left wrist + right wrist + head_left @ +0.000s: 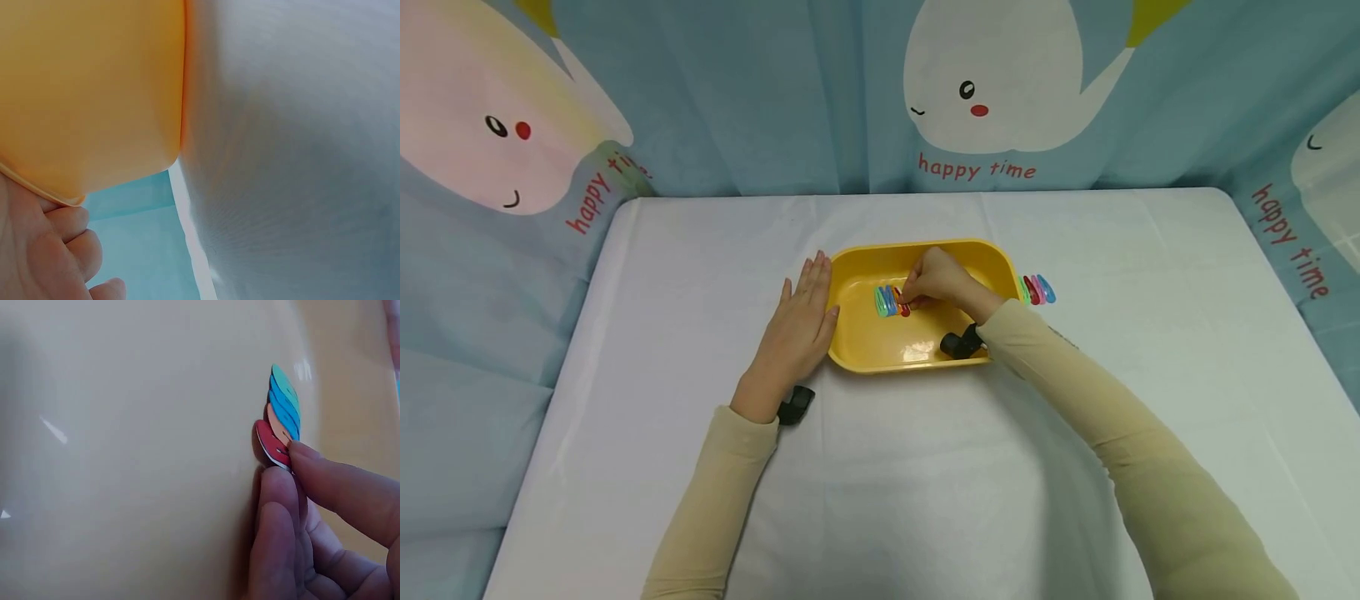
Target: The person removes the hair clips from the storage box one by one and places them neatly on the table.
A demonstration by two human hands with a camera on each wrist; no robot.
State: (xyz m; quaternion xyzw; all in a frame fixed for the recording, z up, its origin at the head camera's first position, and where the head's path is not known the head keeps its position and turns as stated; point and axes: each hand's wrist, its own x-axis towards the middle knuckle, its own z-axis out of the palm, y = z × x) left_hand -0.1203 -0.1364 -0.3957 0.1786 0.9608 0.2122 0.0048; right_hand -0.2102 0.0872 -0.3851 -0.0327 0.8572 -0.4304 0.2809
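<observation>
Inside a yellow tray (861,342), several snap hair clips lie side by side in a row: a green clip (284,384), blue ones, an orange clip (279,422) and a red hair clip (271,444) at the near end. My right hand (942,279) reaches into the tray and pinches the red hair clip between thumb and fingertips, right beside the orange one. Along the tray's left side lies my left hand (797,329), its fingers straight and touching the rim. In the left wrist view its fingertips show just below the tray's outer wall (94,94).
To the right of the tray, another row of hair clips (1043,289) in red, pink, blue and green lies on the white tablecloth (887,483), partly behind the right forearm. A blue curtain (760,100) with whale prints hangs behind the table.
</observation>
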